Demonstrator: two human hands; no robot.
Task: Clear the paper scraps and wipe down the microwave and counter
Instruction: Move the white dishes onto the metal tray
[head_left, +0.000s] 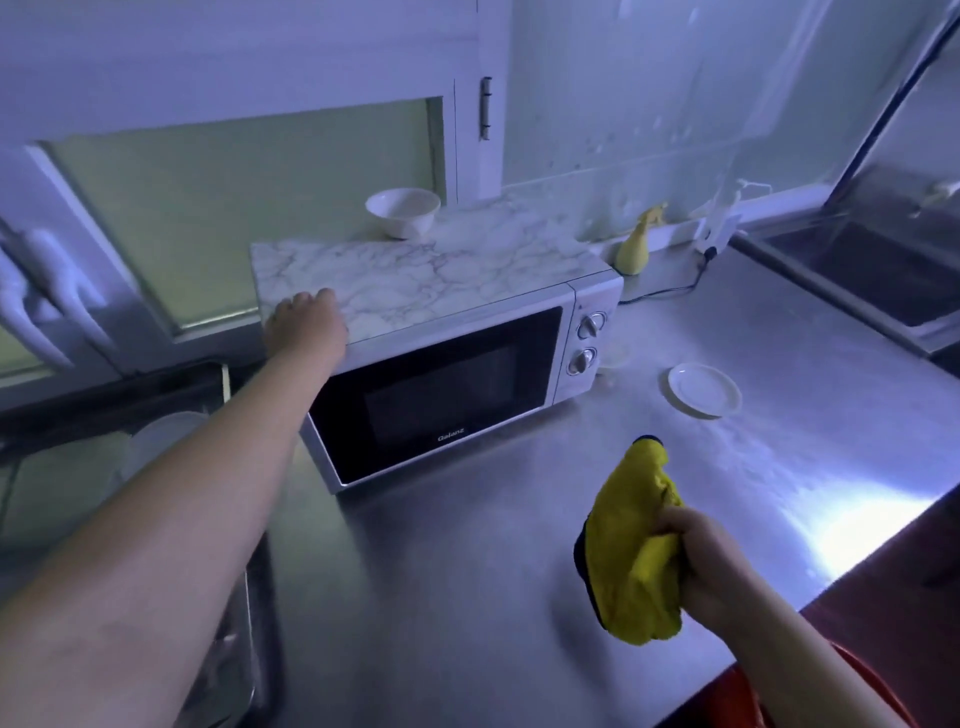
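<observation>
The left arm (171, 509) stretches from the lower left corner up to the microwave (441, 374), and the left hand (304, 322) rests on the front left corner of its marbled top, fingers bent; whether they pinch anything cannot be told. Lower right, the right hand (711, 561) is clamped on a bunched yellow cloth (634, 551), held above the steel counter (467, 597) and well apart from the left hand. The microwave sits on the counter with its door closed and two knobs (587, 343) on its right side. A white bowl (402, 212) stands at the back of the top, beyond the left hand. On the counter just right of the microwave lies a small pale thing (613, 356), too blurred to name, and a white plate (704, 389) sits beyond it. A yellow bottle (636, 244) stands behind the microwave's right rear corner by the wall, with a black cord (670, 288) beside it. A sink (883, 280) lies far right.
</observation>
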